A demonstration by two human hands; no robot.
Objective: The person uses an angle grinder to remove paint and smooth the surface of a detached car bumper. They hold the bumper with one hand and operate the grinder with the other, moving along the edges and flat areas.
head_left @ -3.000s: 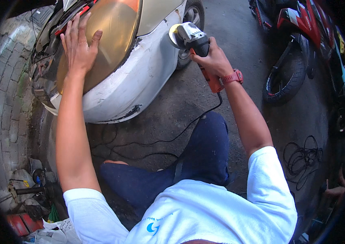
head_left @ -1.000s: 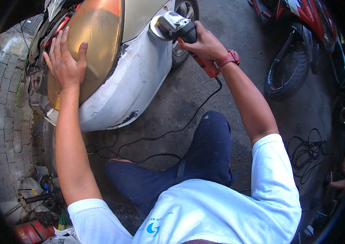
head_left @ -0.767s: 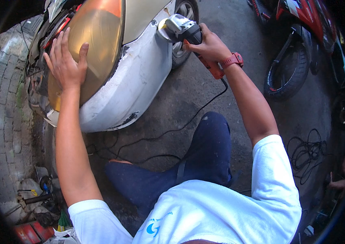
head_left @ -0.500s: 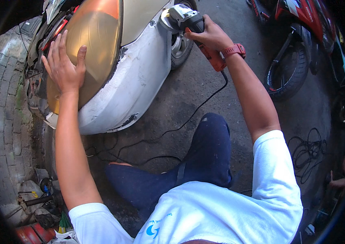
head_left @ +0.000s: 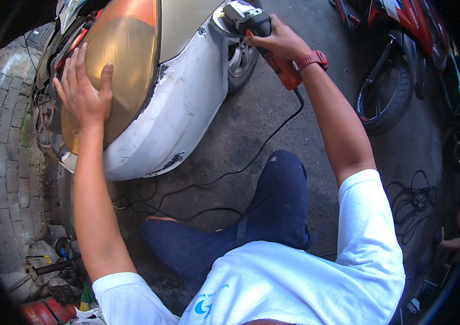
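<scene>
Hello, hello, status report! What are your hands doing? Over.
Left hand flat on cloudy yellow headlight. Right hand gripping orange corded polisher against the car's white bumper. Black cord trailing across the ground.

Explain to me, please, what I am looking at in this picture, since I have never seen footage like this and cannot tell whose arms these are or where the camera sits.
The camera is worn on a person's head and looks down, so the two bare arms coming from the lower edge are that person's own. The wide lens bends straight edges near the rim. The person sits on a concrete floor beside the front corner of a car.

The left hand lies flat, fingers spread, on the cloudy yellowed headlight. The right hand, with a red wrist band, grips a corded power polisher, whose round pad is against the car body just above the white bumper. Its black cord trails across the floor.

A motorbike stands at the right, and small tools and bottles lie at the lower left by a brick surface.
</scene>
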